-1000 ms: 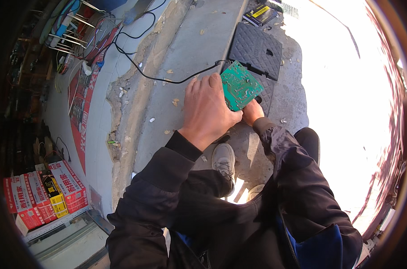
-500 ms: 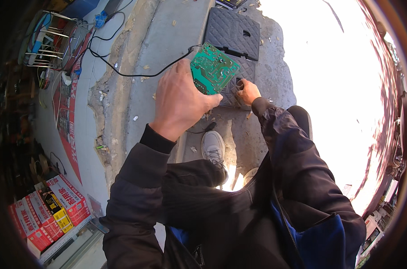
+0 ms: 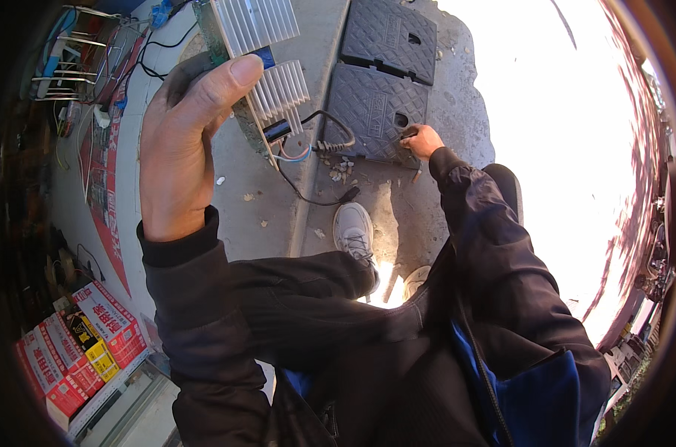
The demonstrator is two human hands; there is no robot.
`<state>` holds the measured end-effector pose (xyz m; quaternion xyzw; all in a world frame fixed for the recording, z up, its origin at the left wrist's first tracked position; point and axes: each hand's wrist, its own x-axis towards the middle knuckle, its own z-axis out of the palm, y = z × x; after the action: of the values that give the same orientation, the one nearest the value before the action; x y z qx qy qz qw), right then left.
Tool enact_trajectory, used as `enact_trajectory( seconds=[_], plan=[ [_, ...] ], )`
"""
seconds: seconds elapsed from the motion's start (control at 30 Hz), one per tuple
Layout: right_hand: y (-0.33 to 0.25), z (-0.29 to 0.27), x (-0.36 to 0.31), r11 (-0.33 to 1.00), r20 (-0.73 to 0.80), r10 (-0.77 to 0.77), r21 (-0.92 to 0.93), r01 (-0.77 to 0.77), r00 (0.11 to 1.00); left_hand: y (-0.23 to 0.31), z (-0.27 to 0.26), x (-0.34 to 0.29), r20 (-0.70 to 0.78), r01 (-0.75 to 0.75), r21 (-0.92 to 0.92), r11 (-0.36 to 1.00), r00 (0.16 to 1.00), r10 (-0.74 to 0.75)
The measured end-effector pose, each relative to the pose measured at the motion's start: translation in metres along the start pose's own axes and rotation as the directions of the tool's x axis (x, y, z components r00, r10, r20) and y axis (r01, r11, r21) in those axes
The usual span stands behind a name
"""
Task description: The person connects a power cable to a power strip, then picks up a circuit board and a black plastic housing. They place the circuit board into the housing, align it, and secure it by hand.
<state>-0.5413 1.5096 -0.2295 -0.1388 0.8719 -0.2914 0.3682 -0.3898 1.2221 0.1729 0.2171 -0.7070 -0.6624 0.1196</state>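
Observation:
My left hand (image 3: 180, 130) grips a circuit board by its edge, thumb on top. Silver finned heat sinks (image 3: 260, 26), a black capacitor (image 3: 276, 131) and thin coloured wires show on the board's face. A black cable (image 3: 336, 146) with a ribbed sleeve hangs from it, and a dark connector (image 3: 349, 195) lies near my shoe. My right hand (image 3: 425, 141) is closed in a pinch at the near right corner of a black textured plastic block (image 3: 364, 104). Something small and dark sits at its fingertips, too hidden to name.
A second black block (image 3: 397, 37) adjoins the first on the concrete step. Red and yellow boxes (image 3: 92, 335) stand at lower left. At far left is a wire rack (image 3: 70, 59) with cables. My grey shoe (image 3: 354, 231) rests below the blocks; bright sunlit ground lies right.
My left hand has moved left and turned the board over, from its green solder side to its heat-sink side. My right hand stays near the block's corner.

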Motion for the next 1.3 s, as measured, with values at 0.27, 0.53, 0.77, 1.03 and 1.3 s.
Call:
enact_trajectory(
  seconds=[0.27,0.53,0.77,1.03,1.3],
  plan=[
    [-0.097,-0.044,-0.083,0.775,0.103,-0.03,0.631,-0.042,0.994,-0.025,-0.008,0.021,0.007,0.067,-0.342,0.937,0.998,-0.068],
    [-0.245,-0.102,-0.241,0.905,0.151,-0.146,0.421,0.07,0.978,0.038,-0.032,-0.04,-0.196,0.045,-0.26,0.965,0.976,-0.099],
    [-0.371,-0.123,-0.344,0.925,0.25,-0.215,0.363,0.115,0.944,0.202,-0.091,-0.132,-0.274,0.037,-0.101,0.994,0.96,-0.063],
    [-0.533,-0.112,-0.421,0.765,0.267,-0.642,0.16,0.624,0.718,0.38,-0.199,-0.236,-0.497,0.013,-0.053,0.998,0.867,-0.038],
    [-0.701,-0.106,-0.431,0.635,0.1,-0.772,0.081,0.768,0.628,0.496,-0.32,-0.243,-0.549,-0.006,0.283,0.959,0.819,0.167]
  ],
)
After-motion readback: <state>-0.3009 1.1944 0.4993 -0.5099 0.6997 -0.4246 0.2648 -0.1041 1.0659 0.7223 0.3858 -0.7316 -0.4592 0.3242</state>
